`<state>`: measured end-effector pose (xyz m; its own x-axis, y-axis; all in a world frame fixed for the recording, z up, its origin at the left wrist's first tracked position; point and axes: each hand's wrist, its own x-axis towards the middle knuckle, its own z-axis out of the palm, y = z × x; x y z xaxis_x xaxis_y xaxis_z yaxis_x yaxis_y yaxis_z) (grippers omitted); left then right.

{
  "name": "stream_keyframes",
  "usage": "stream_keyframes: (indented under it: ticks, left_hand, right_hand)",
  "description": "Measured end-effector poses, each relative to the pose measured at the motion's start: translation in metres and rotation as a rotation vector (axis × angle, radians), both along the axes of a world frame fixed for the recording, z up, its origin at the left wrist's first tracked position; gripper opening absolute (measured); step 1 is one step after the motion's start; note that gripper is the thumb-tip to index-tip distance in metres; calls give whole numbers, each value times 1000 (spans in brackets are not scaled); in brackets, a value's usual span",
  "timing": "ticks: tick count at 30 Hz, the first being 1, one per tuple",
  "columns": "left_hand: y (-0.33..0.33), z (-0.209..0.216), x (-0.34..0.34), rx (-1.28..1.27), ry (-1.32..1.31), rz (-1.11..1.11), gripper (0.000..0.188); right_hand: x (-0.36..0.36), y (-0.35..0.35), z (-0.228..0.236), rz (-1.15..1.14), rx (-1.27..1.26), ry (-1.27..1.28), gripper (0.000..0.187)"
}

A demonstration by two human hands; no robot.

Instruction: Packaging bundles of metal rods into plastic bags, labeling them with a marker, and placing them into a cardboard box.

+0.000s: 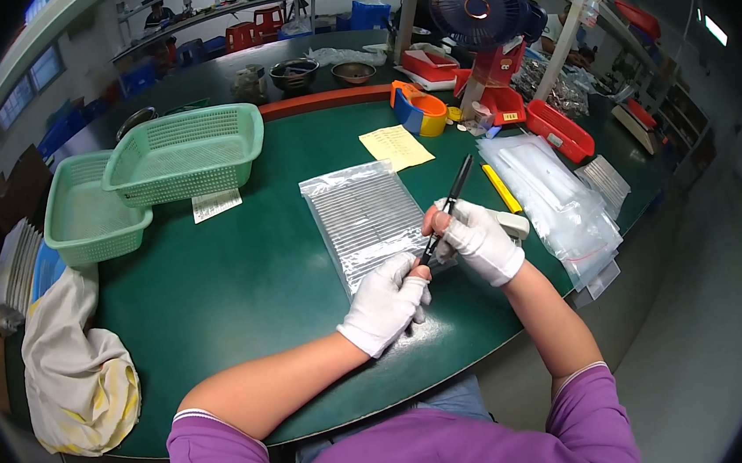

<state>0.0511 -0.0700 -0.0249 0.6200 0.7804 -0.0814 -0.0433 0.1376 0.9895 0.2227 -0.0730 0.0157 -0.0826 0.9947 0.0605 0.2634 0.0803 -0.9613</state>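
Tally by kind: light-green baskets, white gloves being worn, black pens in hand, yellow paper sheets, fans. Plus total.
Light-green baskets: 2
White gloves: 2
Black pen: 1
Yellow paper sheet: 1
Fan: 1
Total: 7

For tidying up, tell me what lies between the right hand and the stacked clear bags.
Head view: a white object, partly behind the right hand, and a slim yellow tool.

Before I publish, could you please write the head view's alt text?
White-gloved left hand and right hand hold a black pen over a green table, near a clear bag of slim grey pieces; green baskets sit at left.
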Motion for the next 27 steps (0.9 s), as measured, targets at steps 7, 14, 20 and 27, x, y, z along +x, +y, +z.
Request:
stream_keyframes:
  ticks: [7, 14, 20, 27]
  left_hand:
    - [1, 0, -1, -66, -6, -27, 23]
    - [-1, 7, -3, -107, 104, -61, 20]
    - [4, 10, -8, -103, 71, -193, 27]
    - [15, 24, -9, -299, -3, -462, 36]
  right_hand:
    - [-3, 3, -20, -57, 50, 74, 48]
    - [-7, -4, -17, 28, -3, 186, 23]
    - [-5, -11, -15, 17, 29, 199, 27]
    - [4, -9, -23, 97, 232, 295, 30]
